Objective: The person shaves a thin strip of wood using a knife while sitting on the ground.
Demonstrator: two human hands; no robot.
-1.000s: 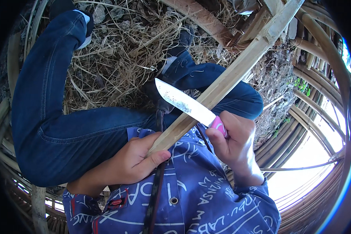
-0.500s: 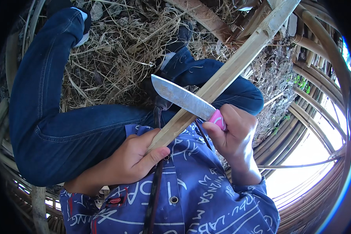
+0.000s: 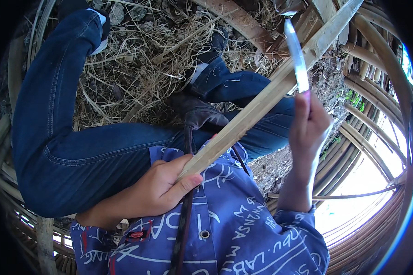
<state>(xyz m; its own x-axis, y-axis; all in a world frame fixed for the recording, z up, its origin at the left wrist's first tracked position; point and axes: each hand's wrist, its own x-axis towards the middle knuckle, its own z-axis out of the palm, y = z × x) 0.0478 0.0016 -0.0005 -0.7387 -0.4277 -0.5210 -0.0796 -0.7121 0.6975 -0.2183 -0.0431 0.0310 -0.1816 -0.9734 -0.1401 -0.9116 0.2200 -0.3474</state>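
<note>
My left hand is wrapped round the near end of a long, pale strip of wood or bamboo. The strip slants from my lap over my bent leg to the far right, its surface freshly cut. In my right hand is a knife with a pink handle mostly covered by my fingers. Its broad blade points away from me, seen nearly edge-on, and overlaps the far part of the strip; whether it touches I cannot tell. A dark leather-like pouch or sheath hangs by a strap between my legs.
Thin shavings cover the ground in front of me. A wide plank lies at the far side. Curved bamboo poles and slats enclose the right side. My jean-clad legs frame the work area.
My right hand has carried the knife away from me along the strip, toward its far end. The blade has turned from pointing left to pointing forward. My left hand stays in place.
</note>
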